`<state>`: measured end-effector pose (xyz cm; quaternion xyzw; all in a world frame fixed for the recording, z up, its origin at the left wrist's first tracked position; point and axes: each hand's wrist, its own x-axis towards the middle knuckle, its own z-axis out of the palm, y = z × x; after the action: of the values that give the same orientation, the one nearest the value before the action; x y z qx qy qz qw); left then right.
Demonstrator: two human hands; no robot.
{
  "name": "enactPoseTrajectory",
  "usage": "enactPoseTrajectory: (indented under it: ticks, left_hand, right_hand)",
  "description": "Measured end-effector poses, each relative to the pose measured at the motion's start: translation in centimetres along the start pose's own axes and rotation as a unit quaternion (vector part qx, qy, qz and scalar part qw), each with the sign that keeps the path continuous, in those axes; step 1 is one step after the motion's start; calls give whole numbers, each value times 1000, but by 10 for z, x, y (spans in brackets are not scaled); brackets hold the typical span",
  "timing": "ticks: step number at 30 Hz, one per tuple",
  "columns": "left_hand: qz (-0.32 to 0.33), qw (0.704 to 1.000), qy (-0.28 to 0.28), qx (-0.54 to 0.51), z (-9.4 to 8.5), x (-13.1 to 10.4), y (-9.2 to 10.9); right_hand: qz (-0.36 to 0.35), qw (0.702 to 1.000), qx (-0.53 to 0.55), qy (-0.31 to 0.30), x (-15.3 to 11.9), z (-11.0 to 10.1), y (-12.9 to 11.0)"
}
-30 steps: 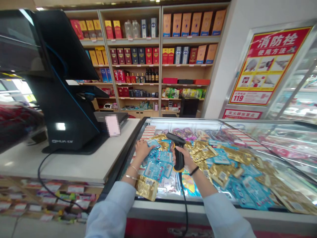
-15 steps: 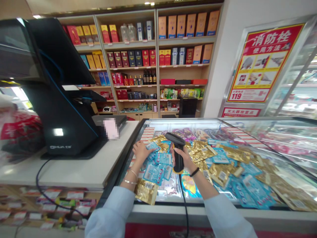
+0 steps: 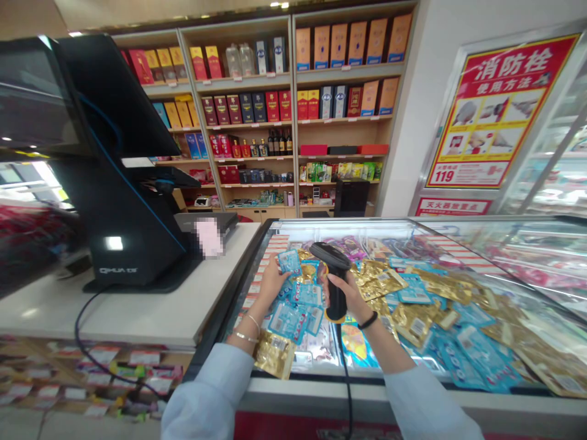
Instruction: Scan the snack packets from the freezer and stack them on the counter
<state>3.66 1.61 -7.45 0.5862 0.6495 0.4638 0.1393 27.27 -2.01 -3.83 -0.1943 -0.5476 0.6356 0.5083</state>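
Observation:
My right hand [image 3: 352,297] is wrapped round the handle of a black barcode scanner [image 3: 337,281], its head tilted toward the upper left. A cable runs down from the handle over the freezer's front edge. My left hand [image 3: 274,282] pinches a small blue snack packet [image 3: 289,261], lifted at the left side of the pile with its printed face showing. Under and beside it lie more blue packets [image 3: 288,319] and gold packets [image 3: 274,354]. To the right of the scanner spreads a larger heap of gold packets [image 3: 415,321] and blue packets [image 3: 472,354].
The packets lie on the glass top of a chest freezer [image 3: 316,385]. At left, a white counter [image 3: 220,293] carries a black checkout terminal [image 3: 132,232] with a trailing cable. Shelves of boxes [image 3: 247,110] stand behind, and a red fire-hydrant sign [image 3: 499,116] hangs at right.
My left hand has raised a blue packet from the pile and turned it up beside the scanner. The scanner stays in my right hand. The view has shifted slightly.

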Motion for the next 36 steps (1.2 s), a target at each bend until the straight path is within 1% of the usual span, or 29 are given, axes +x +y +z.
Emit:
enactPoseTrajectory:
  ticks: [5,8,11,15,19,25,30,36]
  left_hand:
    - [-12,1000,9,-14,-2,1,3]
    - [1,1000,17,-12,-5,2,4]
    - [19,1000,11,-18,-7,1,6]
    - [22,1000,11,-11,-8,-1,9]
    - [19,999,40,0,-10,-2,10]
    - [7,996,89,-2,-13,1,8]
    - [-7,995,97,23,-14,4,6]
    - [-6,995,97,26,-13,4,3]
  right_hand:
    - [7,1000,-21,-12,-3,3,0]
    - [22,998,-43,-30,-3,5,4]
    - [34,997,-53,-46,-4,7,6]
    - [38,997,-49,-48,-4,7,6]
    - [39,997,-41,-46,-6,6,6]
    - [47,996,-47,-60,-7,8,4]
    - [53,995,-48,-72,-8,10,3]
    - [51,994,-51,-78,-8,10,2]
